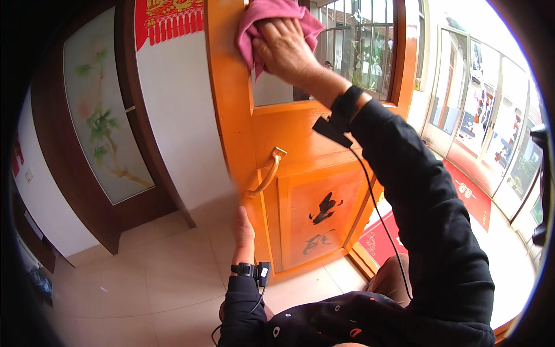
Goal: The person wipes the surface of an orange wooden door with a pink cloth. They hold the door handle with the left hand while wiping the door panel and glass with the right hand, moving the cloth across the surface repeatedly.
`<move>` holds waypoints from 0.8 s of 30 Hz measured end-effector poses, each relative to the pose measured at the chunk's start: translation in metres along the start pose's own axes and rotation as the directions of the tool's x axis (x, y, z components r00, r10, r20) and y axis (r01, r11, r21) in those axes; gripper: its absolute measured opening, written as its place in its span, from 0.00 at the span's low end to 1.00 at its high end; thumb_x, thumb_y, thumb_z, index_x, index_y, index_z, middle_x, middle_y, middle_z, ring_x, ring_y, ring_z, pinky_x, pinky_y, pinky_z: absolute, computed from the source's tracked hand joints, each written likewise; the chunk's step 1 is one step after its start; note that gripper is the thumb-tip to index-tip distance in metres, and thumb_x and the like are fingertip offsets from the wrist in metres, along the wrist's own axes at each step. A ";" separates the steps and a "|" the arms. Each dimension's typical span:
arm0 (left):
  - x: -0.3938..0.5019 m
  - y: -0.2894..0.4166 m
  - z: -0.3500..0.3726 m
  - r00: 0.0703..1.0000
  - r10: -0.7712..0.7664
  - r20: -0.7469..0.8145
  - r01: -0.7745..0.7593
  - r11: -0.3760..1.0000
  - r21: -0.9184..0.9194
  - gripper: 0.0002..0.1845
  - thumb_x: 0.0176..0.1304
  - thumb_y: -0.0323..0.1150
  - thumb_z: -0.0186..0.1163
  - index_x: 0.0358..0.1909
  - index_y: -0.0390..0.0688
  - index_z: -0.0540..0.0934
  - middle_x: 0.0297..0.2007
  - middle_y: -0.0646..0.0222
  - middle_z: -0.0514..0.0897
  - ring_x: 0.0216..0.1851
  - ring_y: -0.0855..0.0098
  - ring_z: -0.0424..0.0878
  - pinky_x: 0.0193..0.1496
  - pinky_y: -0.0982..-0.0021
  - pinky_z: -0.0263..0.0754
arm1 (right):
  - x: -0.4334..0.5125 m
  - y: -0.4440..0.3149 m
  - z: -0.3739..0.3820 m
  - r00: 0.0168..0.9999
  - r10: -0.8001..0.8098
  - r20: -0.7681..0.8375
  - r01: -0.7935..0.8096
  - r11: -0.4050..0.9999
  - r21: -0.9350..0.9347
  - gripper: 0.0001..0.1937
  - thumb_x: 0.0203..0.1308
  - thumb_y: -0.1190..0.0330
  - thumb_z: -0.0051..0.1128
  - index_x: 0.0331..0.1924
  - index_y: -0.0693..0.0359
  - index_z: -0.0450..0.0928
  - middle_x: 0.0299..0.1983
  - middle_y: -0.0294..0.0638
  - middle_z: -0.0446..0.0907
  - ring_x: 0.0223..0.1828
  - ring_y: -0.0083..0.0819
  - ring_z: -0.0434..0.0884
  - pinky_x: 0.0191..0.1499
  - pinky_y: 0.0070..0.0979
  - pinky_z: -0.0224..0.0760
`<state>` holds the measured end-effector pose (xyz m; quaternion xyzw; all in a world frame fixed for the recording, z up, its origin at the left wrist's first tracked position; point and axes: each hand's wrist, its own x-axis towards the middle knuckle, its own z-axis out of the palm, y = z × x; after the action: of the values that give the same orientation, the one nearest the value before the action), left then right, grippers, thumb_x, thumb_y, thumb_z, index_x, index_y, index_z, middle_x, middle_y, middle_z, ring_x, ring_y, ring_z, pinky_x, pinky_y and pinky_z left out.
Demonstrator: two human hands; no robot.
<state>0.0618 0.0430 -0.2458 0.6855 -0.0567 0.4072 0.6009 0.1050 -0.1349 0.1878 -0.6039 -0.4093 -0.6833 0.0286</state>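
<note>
My right hand (284, 50) presses a pink cloth (310, 26) against the upper part of an orange wooden door (264, 130), where the frame meets the glass pane (273, 91). The hand lies over the folds with its fingers spread along the cloth. Lower down, my left hand (245, 232) is at the door's free edge, just below the curved metal pull handle (271, 173). Its thumb points upward; the other fingers are hidden, so their grip does not show. Dark brush characters (325, 208) mark the door's lower panel (299, 191).
Left of the door stands a brown-framed door (164, 212) with a painted frosted pane (104, 143). A red hanging (173, 19) is on the white wall (177, 108). Red mats (470, 195) lie to the right, near glazed doors (485, 99). A black cable (377, 208) trails from my right wrist.
</note>
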 end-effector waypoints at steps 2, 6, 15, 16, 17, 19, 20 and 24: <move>-0.001 -0.007 -0.001 0.997 -0.060 0.038 0.059 0.998 0.030 0.31 0.78 0.58 0.41 0.48 0.35 0.72 0.45 0.57 0.76 0.47 0.58 0.73 0.51 0.59 0.69 | -0.016 -0.020 0.001 0.998 0.059 -0.020 -0.058 0.997 0.052 0.19 0.66 0.62 0.53 0.56 0.63 0.72 0.55 0.54 0.73 0.63 0.56 0.68 0.69 0.51 0.55; -0.001 -0.015 -0.001 1.000 -0.007 0.026 0.005 0.999 0.053 0.23 0.77 0.46 0.44 0.47 0.35 0.78 0.42 0.51 0.83 0.45 0.51 0.79 0.48 0.56 0.74 | -0.057 -0.070 0.001 0.977 0.214 -0.009 -0.211 0.970 0.120 0.20 0.61 0.62 0.57 0.53 0.64 0.74 0.51 0.52 0.77 0.60 0.54 0.71 0.67 0.53 0.55; 0.005 -0.024 0.007 0.986 0.034 -0.164 -0.032 0.999 0.015 0.19 0.75 0.39 0.42 0.35 0.34 0.73 0.32 0.63 0.77 0.35 0.65 0.75 0.38 0.61 0.70 | -0.131 -0.043 -0.045 0.998 0.055 0.003 -0.055 0.998 -0.007 0.10 0.56 0.58 0.64 0.39 0.49 0.80 0.42 0.36 0.78 0.48 0.41 0.76 0.53 0.43 0.69; 0.005 -0.024 0.005 0.984 0.002 -0.179 -0.009 0.999 -0.035 0.20 0.77 0.40 0.41 0.38 0.33 0.74 0.36 0.65 0.78 0.39 0.68 0.75 0.41 0.63 0.72 | -0.139 -0.029 -0.052 0.998 0.057 -0.018 -0.058 0.998 -0.021 0.09 0.57 0.58 0.63 0.38 0.49 0.79 0.40 0.35 0.77 0.46 0.40 0.76 0.50 0.41 0.70; 0.005 -0.024 0.007 0.986 0.011 -0.166 -0.030 0.994 -0.108 0.21 0.78 0.41 0.41 0.42 0.32 0.75 0.39 0.67 0.79 0.42 0.70 0.76 0.45 0.65 0.73 | -0.152 -0.015 -0.061 0.996 0.087 0.016 -0.086 0.994 -0.060 0.08 0.58 0.58 0.63 0.37 0.49 0.79 0.39 0.36 0.78 0.45 0.41 0.76 0.50 0.40 0.70; 0.006 -0.020 0.001 0.990 -0.108 -0.085 0.107 0.994 -0.024 0.39 0.75 0.61 0.38 0.59 0.29 0.71 0.55 0.55 0.78 0.54 0.62 0.76 0.58 0.64 0.71 | -0.175 0.017 -0.080 0.991 0.132 0.025 -0.128 0.985 -0.119 0.07 0.58 0.59 0.63 0.36 0.50 0.79 0.38 0.36 0.78 0.44 0.42 0.77 0.50 0.40 0.71; 0.007 -0.018 0.002 0.989 -0.084 -0.122 0.076 0.995 -0.071 0.31 0.77 0.53 0.41 0.55 0.30 0.72 0.52 0.60 0.79 0.51 0.66 0.76 0.55 0.65 0.72 | -0.187 0.033 -0.089 0.987 0.158 -0.001 -0.156 0.975 -0.157 0.07 0.59 0.59 0.62 0.35 0.50 0.79 0.38 0.37 0.78 0.44 0.42 0.77 0.49 0.40 0.71; 0.006 0.001 0.005 0.984 -0.098 -0.147 0.089 0.994 -0.066 0.24 0.79 0.46 0.44 0.52 0.32 0.74 0.48 0.60 0.81 0.49 0.67 0.78 0.53 0.65 0.73 | -0.231 0.099 -0.128 0.982 0.187 -0.033 -0.186 0.910 -0.371 0.07 0.59 0.60 0.62 0.35 0.52 0.79 0.35 0.37 0.79 0.43 0.42 0.78 0.47 0.39 0.73</move>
<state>0.0675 0.0407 -0.2410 0.6368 0.0089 0.4273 0.6418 0.1170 -0.3820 0.0522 -0.6356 -0.2126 -0.7418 -0.0222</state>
